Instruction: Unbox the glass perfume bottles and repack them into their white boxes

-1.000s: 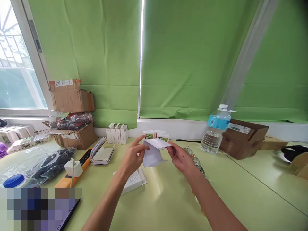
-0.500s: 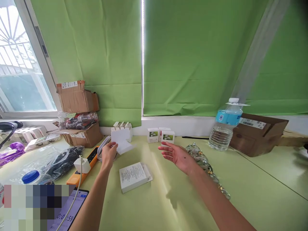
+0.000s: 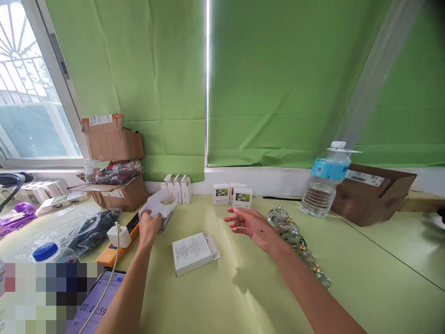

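My left hand is closed on a white sheet of card with a cut-out edge, at a small stack of flat pieces left of centre. Fingers partly spread and holding nothing, my right hand hovers over the table in front of two small white boxes with flower pictures, a left one and a right one. Between my hands a white printed box lies flat, its right end flap out. Several narrow white boxes stand upright near the wall.
Right of my right hand runs a row of clear-wrapped pieces. Beyond are a water bottle and a brown carton. On the left are stacked cartons, an orange power strip with a white charger, and a phone.
My left hand has moved left and slightly down, bringing the white card from in front of the upright boxes to the stack. My right hand has shifted slightly left and stays open.
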Available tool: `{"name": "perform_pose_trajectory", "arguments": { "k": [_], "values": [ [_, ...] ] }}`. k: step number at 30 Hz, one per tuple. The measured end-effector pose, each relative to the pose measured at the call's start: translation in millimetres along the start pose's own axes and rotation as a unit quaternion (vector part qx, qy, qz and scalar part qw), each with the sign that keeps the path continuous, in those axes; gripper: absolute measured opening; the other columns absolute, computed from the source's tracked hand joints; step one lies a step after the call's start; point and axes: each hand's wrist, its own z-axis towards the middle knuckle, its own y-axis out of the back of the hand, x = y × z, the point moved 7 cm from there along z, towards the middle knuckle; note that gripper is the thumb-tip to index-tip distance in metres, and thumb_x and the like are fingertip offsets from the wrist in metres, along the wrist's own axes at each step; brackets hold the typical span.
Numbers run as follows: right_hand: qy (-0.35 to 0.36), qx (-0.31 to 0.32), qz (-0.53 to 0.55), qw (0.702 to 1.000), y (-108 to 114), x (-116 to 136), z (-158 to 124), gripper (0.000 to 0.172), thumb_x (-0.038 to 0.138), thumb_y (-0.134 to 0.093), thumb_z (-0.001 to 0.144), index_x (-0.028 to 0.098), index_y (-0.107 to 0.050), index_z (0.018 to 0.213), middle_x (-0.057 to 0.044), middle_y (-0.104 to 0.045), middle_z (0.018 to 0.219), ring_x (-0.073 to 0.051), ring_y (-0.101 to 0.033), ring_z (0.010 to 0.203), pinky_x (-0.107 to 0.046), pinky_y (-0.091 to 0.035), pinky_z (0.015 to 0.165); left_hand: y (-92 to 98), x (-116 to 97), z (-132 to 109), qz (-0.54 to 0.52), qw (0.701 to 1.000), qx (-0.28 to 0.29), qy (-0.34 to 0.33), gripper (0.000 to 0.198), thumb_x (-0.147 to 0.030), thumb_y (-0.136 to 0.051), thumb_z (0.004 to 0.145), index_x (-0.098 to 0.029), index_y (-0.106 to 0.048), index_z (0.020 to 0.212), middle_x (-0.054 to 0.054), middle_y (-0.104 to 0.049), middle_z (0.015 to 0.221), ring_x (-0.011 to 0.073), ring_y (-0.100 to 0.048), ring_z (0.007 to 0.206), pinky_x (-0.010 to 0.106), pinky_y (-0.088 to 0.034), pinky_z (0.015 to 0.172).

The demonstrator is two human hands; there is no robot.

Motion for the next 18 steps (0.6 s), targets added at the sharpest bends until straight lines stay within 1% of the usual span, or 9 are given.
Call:
{"name": "perform_pose_trajectory", "arguments": {
  "k": [3, 6, 10, 14, 18],
  "values": [
    [-0.004, 0.003, -0.015, 1.0, -2, -1, 0, 0.03, 0.033, -0.063, 0.088, 0.012, -0.065, 0.109, -0.016, -0.074, 0.1, -0.017, -0.069, 0.073, -0.031, -0.06, 0.072, 1.9, -1, -4, 0.055, 0.998, 0.01, -0.006, 0.055, -0.025, -0.055, 0.077, -0.008, -0.05, 0.129, 0.022, -0.062, 0.123, 0.0341, -0.058, 0.117, 0.038, -0.046, 0.09],
    [-0.014, 0.0, -0.035, 0.999, -6, -3, -1, 0.031, 0.034, -0.062, 0.089, 0.011, -0.064, 0.11, -0.016, -0.073, 0.1, -0.016, -0.069, 0.073, -0.03, -0.06, 0.072, 5.5, -3, -8, 0.111, 0.994, 0.015, -0.003, 0.056, -0.023, -0.054, 0.077, -0.008, -0.048, 0.131, 0.023, -0.062, 0.123, 0.0357, -0.058, 0.118, 0.04, -0.045, 0.091],
    [-0.021, 0.011, -0.072, 0.997, -14, -5, -3, 0.031, 0.035, -0.061, 0.089, 0.011, -0.064, 0.109, -0.016, -0.073, 0.099, -0.016, -0.069, 0.073, -0.03, -0.059, 0.071, 8.2, -3, -11, 0.174, 0.984, 0.029, 0.009, 0.052, -0.022, -0.054, 0.076, -0.008, -0.053, 0.126, 0.025, -0.064, 0.119, 0.0385, -0.059, 0.115, 0.044, -0.045, 0.089],
    [-0.03, 0.029, -0.103, 0.994, -20, -8, -4, 0.03, 0.035, -0.058, 0.091, 0.011, -0.064, 0.108, -0.016, -0.074, 0.098, -0.015, -0.068, 0.07, -0.032, -0.059, 0.072, 7.6, -5, -13, 0.215, 0.976, 0.042, 0.005, 0.047, -0.022, -0.051, 0.079, -0.006, -0.056, 0.123, 0.026, -0.065, 0.117, 0.0382, -0.06, 0.113, 0.043, -0.046, 0.087],
    [-0.036, 0.05, -0.129, 0.99, -24, -12, -4, 0.03, 0.035, -0.057, 0.091, 0.011, -0.064, 0.107, -0.016, -0.074, 0.097, -0.015, -0.068, 0.07, -0.031, -0.058, 0.07, 6.7, -10, -16, 0.249, 0.967, 0.049, -0.001, 0.043, -0.031, -0.048, 0.084, -0.006, -0.06, 0.118, 0.026, -0.065, 0.114, 0.0385, -0.06, 0.112, 0.043, -0.046, 0.085]
  ]
}}
